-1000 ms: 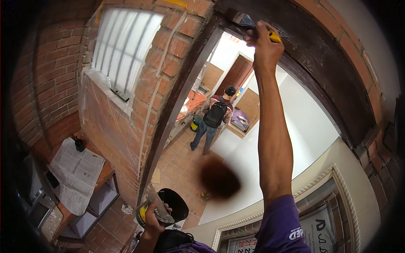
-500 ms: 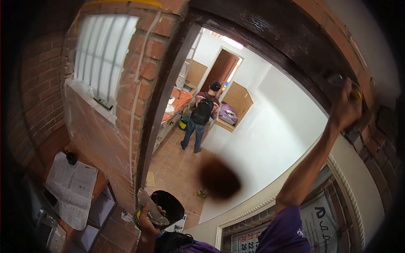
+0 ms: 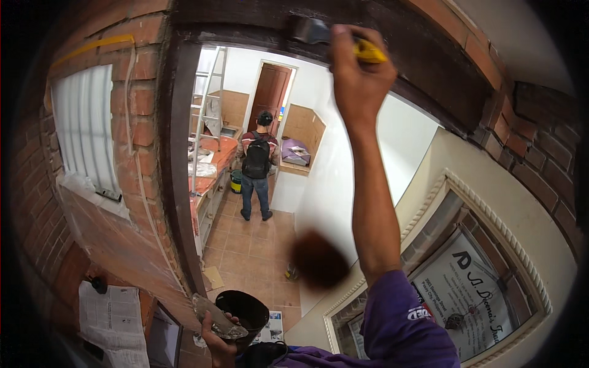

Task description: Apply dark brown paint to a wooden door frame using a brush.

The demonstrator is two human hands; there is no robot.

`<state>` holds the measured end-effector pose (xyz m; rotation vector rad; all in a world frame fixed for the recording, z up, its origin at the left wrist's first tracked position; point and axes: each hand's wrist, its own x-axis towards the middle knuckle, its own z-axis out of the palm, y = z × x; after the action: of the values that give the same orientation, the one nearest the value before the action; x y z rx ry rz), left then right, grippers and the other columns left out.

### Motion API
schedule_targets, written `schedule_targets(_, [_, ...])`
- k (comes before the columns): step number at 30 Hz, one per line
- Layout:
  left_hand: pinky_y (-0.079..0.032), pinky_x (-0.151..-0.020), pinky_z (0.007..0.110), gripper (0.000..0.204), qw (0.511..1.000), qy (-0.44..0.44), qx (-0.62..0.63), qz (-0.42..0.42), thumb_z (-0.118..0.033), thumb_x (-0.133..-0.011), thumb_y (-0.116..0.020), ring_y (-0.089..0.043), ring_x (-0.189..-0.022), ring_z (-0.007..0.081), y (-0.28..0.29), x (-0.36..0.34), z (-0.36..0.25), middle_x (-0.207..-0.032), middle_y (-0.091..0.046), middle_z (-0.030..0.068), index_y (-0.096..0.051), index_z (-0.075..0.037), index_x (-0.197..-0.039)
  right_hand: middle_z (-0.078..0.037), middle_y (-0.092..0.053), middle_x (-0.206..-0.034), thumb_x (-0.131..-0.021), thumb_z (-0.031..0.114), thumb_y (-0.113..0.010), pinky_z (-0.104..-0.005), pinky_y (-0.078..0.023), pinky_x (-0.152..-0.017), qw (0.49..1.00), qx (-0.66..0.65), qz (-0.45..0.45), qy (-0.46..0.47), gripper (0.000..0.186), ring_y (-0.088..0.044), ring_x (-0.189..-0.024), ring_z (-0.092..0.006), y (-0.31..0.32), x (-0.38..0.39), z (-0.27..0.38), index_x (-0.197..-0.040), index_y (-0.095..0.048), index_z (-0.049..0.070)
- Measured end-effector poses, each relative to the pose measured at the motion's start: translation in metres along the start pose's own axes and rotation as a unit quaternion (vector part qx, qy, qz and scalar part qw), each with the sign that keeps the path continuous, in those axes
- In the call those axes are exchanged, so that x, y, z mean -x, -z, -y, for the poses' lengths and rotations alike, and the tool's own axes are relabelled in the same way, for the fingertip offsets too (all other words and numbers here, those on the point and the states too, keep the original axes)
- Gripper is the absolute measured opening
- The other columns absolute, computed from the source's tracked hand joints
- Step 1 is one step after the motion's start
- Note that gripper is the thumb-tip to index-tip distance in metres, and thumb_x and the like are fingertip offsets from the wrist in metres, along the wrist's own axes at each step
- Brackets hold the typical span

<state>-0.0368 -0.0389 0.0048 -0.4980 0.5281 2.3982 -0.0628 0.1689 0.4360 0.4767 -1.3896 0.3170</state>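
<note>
My right hand (image 3: 365, 73) is raised to the dark brown door-frame header, fingers closed round the yellow handle of a paintbrush (image 3: 314, 32). The brush's grey metal band shows, and its dark tip is at the header (image 3: 405, 49); blur hides whether it touches. Low in the view, my left hand (image 3: 218, 340) grips a black paint bucket (image 3: 251, 310), open at the top and dark inside. The same hand holds a flat, grey-smeared piece (image 3: 215, 316) against the bucket's side; its kind is unclear.
Through the doorway a person with a black backpack (image 3: 256, 157) stands facing away, near a ladder (image 3: 208, 104) and a covered counter (image 3: 215, 153). Newspaper (image 3: 113, 319) lies at lower left. A framed notice (image 3: 466, 294) is at lower right. A blurred brown blob (image 3: 319, 260) covers part of the view.
My right hand has moved left along the header with the paintbrush, from the frame's right corner toward its middle. My view has turned; my left hand still holds the bucket.
</note>
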Motion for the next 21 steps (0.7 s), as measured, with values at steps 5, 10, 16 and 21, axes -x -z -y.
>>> schedule_targets(5, [-0.047,-0.062,0.036,0.039,1.0,-0.004,-0.026,0.014,-0.043,-0.08,-0.053,-0.055,-0.065,0.0236,-0.014,0.004,0.003,-0.073,-0.055,0.009,-0.049,-0.005,-0.091,0.002,-0.054,-0.063,-0.083,0.018,-0.061,-0.0171,-0.034,-0.046,0.99,0.073,-0.075,-0.091,0.014,-0.045,-0.053,-0.003,0.097,-0.011,-0.022,-0.083,-0.063,0.004])
schedule_targets(10, [-0.046,-0.065,0.035,0.038,0.999,0.033,-0.001,0.029,-0.039,-0.08,-0.055,-0.055,-0.068,0.0241,-0.018,0.007,0.004,-0.077,-0.055,0.01,-0.049,-0.003,-0.092,0.002,-0.053,-0.062,-0.083,0.015,-0.059,-0.0192,-0.038,-0.051,0.94,0.275,-0.196,0.046,0.016,-0.046,-0.054,-0.0045,0.193,-0.028,-0.01,-0.079,-0.061,0.0])
schedule_targets(16, [-0.047,-0.067,0.035,0.039,0.999,0.03,-0.015,0.035,-0.039,-0.082,-0.053,-0.056,-0.069,0.0247,-0.02,0.018,0.01,-0.078,-0.056,0.0109,-0.05,-0.003,-0.095,-0.003,-0.053,-0.059,-0.082,0.013,-0.058,-0.0208,-0.037,-0.046,0.976,0.166,-0.141,-0.028,0.015,-0.047,-0.048,-0.0082,0.19,-0.003,0.04,-0.081,-0.058,-0.002])
schedule_targets(21, [-0.047,-0.068,0.039,0.044,0.997,0.051,0.001,0.065,-0.041,-0.084,-0.045,-0.056,-0.071,0.0266,-0.038,0.023,0.008,-0.078,-0.056,0.0123,-0.049,-0.003,-0.104,-0.007,-0.055,-0.071,-0.071,0.007,-0.066,-0.0229,-0.043,-0.051,0.96,-0.037,0.147,-0.234,0.022,-0.052,-0.053,-0.0121,0.175,0.075,0.076,-0.087,-0.054,-0.001])
